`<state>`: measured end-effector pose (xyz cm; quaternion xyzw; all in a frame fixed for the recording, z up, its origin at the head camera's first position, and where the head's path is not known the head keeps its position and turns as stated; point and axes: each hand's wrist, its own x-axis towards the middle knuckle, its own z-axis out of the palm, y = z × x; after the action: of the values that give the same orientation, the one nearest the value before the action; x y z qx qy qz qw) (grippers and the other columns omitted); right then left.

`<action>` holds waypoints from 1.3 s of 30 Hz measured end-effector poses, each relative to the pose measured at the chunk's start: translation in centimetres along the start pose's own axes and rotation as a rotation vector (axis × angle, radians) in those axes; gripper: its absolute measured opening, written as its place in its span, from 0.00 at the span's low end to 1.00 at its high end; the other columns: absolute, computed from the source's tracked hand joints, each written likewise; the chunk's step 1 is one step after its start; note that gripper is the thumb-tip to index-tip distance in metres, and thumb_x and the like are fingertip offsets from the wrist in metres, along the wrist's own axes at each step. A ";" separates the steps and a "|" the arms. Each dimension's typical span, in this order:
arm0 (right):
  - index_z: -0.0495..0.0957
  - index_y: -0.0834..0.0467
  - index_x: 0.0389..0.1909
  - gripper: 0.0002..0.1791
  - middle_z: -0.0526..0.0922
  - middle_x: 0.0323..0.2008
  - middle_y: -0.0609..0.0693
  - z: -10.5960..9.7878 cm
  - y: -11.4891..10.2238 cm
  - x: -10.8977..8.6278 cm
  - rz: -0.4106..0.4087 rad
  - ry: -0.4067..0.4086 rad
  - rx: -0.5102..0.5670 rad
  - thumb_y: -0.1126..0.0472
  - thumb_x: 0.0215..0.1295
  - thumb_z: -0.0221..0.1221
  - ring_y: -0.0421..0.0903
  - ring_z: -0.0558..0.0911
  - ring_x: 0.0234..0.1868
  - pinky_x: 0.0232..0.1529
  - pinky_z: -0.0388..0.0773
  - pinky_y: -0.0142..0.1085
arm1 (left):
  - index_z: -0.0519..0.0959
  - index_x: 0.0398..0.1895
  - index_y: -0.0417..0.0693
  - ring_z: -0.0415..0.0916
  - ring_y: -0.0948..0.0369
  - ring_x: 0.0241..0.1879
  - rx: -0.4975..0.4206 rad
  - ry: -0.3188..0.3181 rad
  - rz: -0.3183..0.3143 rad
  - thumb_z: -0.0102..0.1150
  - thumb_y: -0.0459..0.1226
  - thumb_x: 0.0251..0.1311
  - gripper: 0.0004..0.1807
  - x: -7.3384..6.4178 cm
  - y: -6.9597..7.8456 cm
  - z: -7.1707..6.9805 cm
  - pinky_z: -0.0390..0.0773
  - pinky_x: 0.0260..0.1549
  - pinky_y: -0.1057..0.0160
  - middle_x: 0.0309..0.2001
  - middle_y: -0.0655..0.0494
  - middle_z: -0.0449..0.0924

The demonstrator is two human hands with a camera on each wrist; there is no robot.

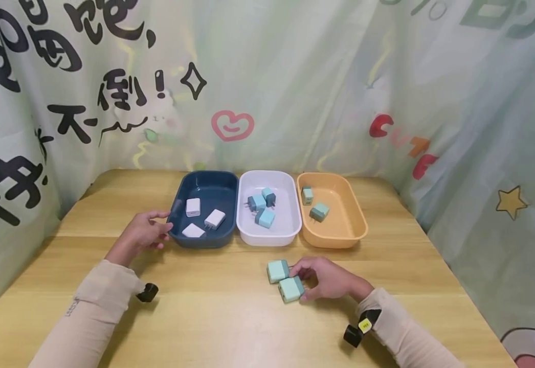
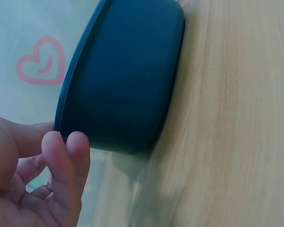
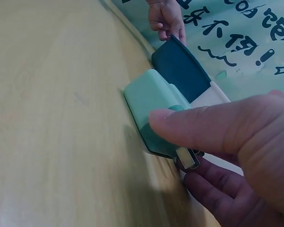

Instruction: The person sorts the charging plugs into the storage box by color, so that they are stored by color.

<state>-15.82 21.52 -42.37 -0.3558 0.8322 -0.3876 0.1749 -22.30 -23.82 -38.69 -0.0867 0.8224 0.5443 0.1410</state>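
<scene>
At the left corner of the dark blue tray (image 1: 208, 240), my left hand (image 1: 144, 232) pinches the rim between thumb and fingers; the left wrist view shows the fingertips (image 2: 78, 144) right at its edge. Two mint-green charger plugs (image 1: 278, 271) lie side by side on the table in front of the trays. My right hand (image 1: 329, 278) holds the nearer green charger plug (image 1: 291, 290) by its darker end, the index finger reaching to the farther one. In the right wrist view the thumb lies on the charger plug (image 3: 149, 97), beside its metal prongs (image 3: 188, 159).
Several white charger plugs (image 1: 215, 219) lie in the dark blue tray. The white tray (image 1: 269, 239) holds several blue ones (image 1: 265, 218), and the orange tray (image 1: 336, 240) two green ones (image 1: 319, 211). The trays stand in a row on the wooden table (image 1: 212, 317), before a printed curtain (image 1: 295, 76).
</scene>
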 end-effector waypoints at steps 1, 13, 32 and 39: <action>0.78 0.56 0.47 0.24 0.80 0.44 0.45 0.1 0.0 0.0 0.003 0.000 -0.003 0.62 0.48 0.74 0.42 0.79 0.46 0.51 0.77 0.39 | 0.60 0.73 0.42 0.77 0.53 0.30 0.000 0.000 -0.005 0.55 0.35 0.69 0.31 -0.1 -0.2 0.0 0.80 0.26 0.61 0.34 0.44 0.76; 0.79 0.53 0.47 0.23 0.81 0.43 0.42 -1.4 -0.3 0.0 -0.017 0.045 -0.031 0.61 0.49 0.74 0.42 0.80 0.44 0.50 0.78 0.41 | 0.60 0.73 0.42 0.76 0.54 0.27 0.006 0.002 0.011 0.54 0.35 0.69 0.30 0.1 0.2 0.0 0.79 0.25 0.61 0.33 0.43 0.76; 0.78 0.61 0.47 0.23 0.80 0.43 0.49 -3.4 -0.6 0.1 -0.060 0.073 -0.014 0.63 0.49 0.74 0.47 0.79 0.44 0.50 0.78 0.46 | 0.58 0.74 0.43 0.76 0.54 0.27 0.013 -0.009 -0.027 0.53 0.36 0.70 0.31 -0.1 0.2 -0.1 0.80 0.27 0.59 0.32 0.45 0.76; 0.78 0.63 0.46 0.23 0.80 0.41 0.50 -4.2 -0.6 0.6 -0.068 0.087 0.031 0.68 0.47 0.74 0.48 0.79 0.42 0.50 0.78 0.45 | 0.58 0.73 0.42 0.76 0.54 0.27 0.011 -0.006 -0.016 0.53 0.35 0.70 0.31 -0.3 0.2 -0.1 0.80 0.27 0.60 0.31 0.46 0.76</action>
<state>-18.35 22.96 -39.26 -0.3640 0.8204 -0.4211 0.1309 -22.13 -23.81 -38.39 -0.0907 0.8243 0.5388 0.1484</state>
